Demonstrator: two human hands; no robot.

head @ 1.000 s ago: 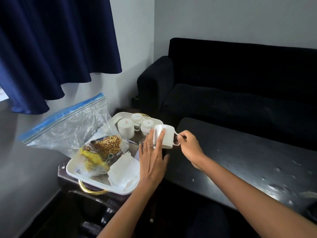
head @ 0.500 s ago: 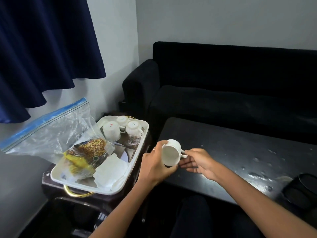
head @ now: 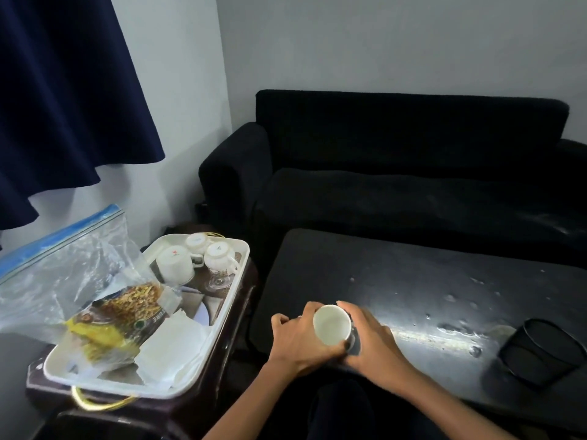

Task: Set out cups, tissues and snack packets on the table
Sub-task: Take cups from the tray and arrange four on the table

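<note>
1. Step in hand, as I judge it: placing cup 1. Both hands hold the small white ceramic cup (head: 332, 324), mouth up, low over the near left part of the dark glossy low table (head: 413, 281); contact with the top cannot be told.
2. The left hand (head: 297, 339) curls round the cup's left side; the right hand (head: 370, 339) wraps its right side.
3. Next move: set it down upright, release, then reach left to the white plastic tray (head: 236, 281).
4. The tray holds 3 upturned white cups (head: 197, 257), white folded tissues (head: 173, 344) and a clear zip bag of snack packets (head: 95, 300).
5. A black sofa (head: 413, 169) stands behind the table, a navy curtain (head: 63, 90) hangs at left, and a black mesh holder (head: 540, 354) sits on the table's right.
</note>
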